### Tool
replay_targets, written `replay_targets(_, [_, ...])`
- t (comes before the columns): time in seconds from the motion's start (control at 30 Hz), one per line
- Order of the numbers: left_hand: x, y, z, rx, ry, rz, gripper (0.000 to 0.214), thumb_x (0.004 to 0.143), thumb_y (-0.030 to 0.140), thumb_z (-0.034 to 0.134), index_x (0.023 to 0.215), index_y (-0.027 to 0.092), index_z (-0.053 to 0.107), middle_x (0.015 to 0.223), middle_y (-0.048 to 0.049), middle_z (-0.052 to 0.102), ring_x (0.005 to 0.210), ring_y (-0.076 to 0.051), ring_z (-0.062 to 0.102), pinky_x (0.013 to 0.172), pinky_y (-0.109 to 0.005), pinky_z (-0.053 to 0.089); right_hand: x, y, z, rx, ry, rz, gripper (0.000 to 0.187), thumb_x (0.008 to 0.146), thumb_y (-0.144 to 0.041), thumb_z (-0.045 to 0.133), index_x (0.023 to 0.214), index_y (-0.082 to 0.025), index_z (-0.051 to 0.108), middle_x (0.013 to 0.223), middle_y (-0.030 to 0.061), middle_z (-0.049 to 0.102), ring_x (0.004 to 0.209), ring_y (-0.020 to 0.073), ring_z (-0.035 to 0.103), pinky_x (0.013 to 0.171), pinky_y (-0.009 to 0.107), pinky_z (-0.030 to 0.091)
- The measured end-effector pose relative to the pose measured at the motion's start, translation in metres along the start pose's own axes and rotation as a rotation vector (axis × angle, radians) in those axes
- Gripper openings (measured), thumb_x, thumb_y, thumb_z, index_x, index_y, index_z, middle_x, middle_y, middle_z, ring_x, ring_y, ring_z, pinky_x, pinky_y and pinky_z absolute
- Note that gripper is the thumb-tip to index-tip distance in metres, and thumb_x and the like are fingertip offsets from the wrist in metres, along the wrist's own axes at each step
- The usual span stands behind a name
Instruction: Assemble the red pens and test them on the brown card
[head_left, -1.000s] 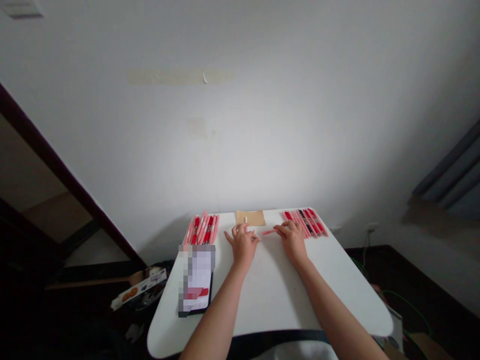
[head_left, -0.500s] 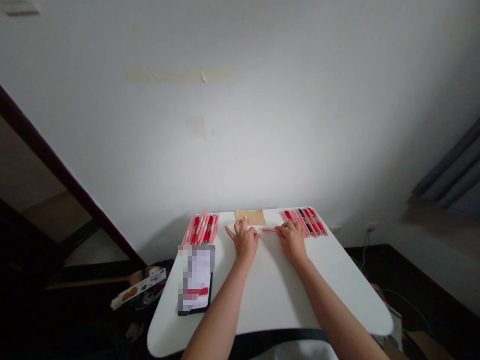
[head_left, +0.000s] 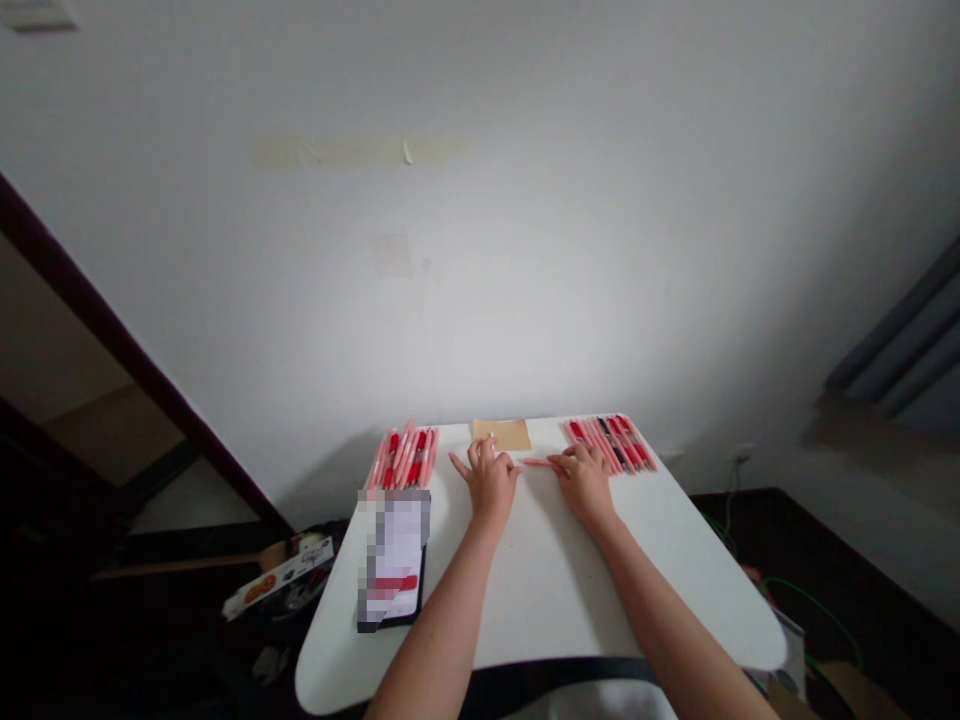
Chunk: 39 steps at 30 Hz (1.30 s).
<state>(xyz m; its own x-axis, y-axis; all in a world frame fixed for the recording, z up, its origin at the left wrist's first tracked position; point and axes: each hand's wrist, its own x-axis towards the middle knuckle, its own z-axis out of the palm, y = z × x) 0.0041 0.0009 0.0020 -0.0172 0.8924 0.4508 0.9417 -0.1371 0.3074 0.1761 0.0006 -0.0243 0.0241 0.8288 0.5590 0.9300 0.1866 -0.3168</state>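
Both my hands rest on the white table [head_left: 555,590] near its far edge. My right hand [head_left: 583,478] pinches one end of a pink pen [head_left: 537,462] that lies level between the hands. My left hand [head_left: 489,476] sits beside the pen's other end with its fingers curled and partly spread; whether it grips the pen I cannot make out. A tan paper square [head_left: 501,434] lies just beyond the left hand. A row of pink and red pens [head_left: 611,443] lies to the right of my right hand.
Another bundle of pink and red pens [head_left: 405,458] lies at the table's far left. A phone [head_left: 394,560] with a blurred screen rests on the left side. A white wall stands right behind the table. Boxes and clutter [head_left: 277,585] sit on the dark floor to the left.
Both hands have shifted slightly toward the far edge, and the pink pen has turned from slanted to nearly level. The left hand now covers the near edge of the tan paper.
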Motion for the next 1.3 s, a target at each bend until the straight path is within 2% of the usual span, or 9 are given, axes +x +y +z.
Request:
replay_targets(0.27, [-0.002,0.000,0.000,-0.049,0.032,0.015,0.012,0.071,0.035,0.073,0.073,0.025,0.069,0.130,-0.0032,0.055,0.127,-0.027,0.039,0.109,-0.072,0.005,0.000,-0.003,-0.004,-0.016,-0.014,0.013,0.019,0.086,-0.026,0.059,0.096,-0.028,0.075,0.100,0.0088,0.062,0.099,0.0260,0.045,0.081,0.038,0.033])
replay_targets(0.53, [-0.003,-0.005,-0.007,-0.065,0.097,-0.040,0.009,0.073,0.034,0.072,0.077,0.027,0.069,0.122,-0.0023,0.059,0.124,-0.026,0.041,0.110,-0.069,0.006,0.001,-0.003,-0.006,-0.010,-0.034,0.011,0.019,0.087,-0.026,0.059,0.097,-0.031,0.075,0.096,0.0080,0.062,0.097,0.0254,0.046,0.082,0.039,0.032])
replay_targets(0.7, [-0.005,-0.013,-0.010,-0.056,0.120,-0.088,0.011,0.074,0.033,0.070,0.083,0.027,0.071,0.120,-0.0043,0.059,0.120,-0.027,0.042,0.107,-0.069,0.012,0.001,-0.002,-0.005,-0.006,-0.063,0.023,0.026,0.087,-0.021,0.058,0.101,-0.036,0.073,0.099,0.0060,0.063,0.100,0.0239,0.045,0.084,0.038,0.031])
replay_targets(0.83, [-0.004,-0.018,-0.009,-0.043,0.139,-0.132,0.014,0.074,0.031,0.069,0.088,0.029,0.071,0.120,-0.0047,0.059,0.120,-0.028,0.042,0.106,-0.066,0.016,0.001,-0.004,-0.008,0.005,-0.070,0.022,0.026,0.088,-0.021,0.057,0.103,-0.036,0.072,0.098,0.0050,0.065,0.102,0.0240,0.046,0.086,0.039,0.030])
replay_targets(1.03, [-0.004,-0.021,-0.007,-0.029,0.157,-0.165,0.013,0.077,0.034,0.066,0.088,0.029,0.071,0.119,-0.0051,0.060,0.119,-0.029,0.042,0.104,-0.068,0.015,0.001,-0.009,-0.009,0.017,-0.052,-0.017,0.022,0.090,-0.027,0.055,0.101,-0.031,0.073,0.103,0.0060,0.067,0.105,0.0260,0.046,0.091,0.043,0.030])
replay_targets(1.3, [-0.004,-0.021,-0.007,-0.006,0.145,-0.191,0.019,0.082,0.036,0.056,0.086,0.027,0.072,0.117,-0.0071,0.059,0.116,-0.029,0.042,0.104,-0.066,0.015,0.001,-0.014,-0.008,0.073,-0.101,-0.112,0.023,0.091,-0.033,0.054,0.105,-0.032,0.071,0.110,0.0021,0.069,0.105,0.0256,0.046,0.094,0.045,0.030])
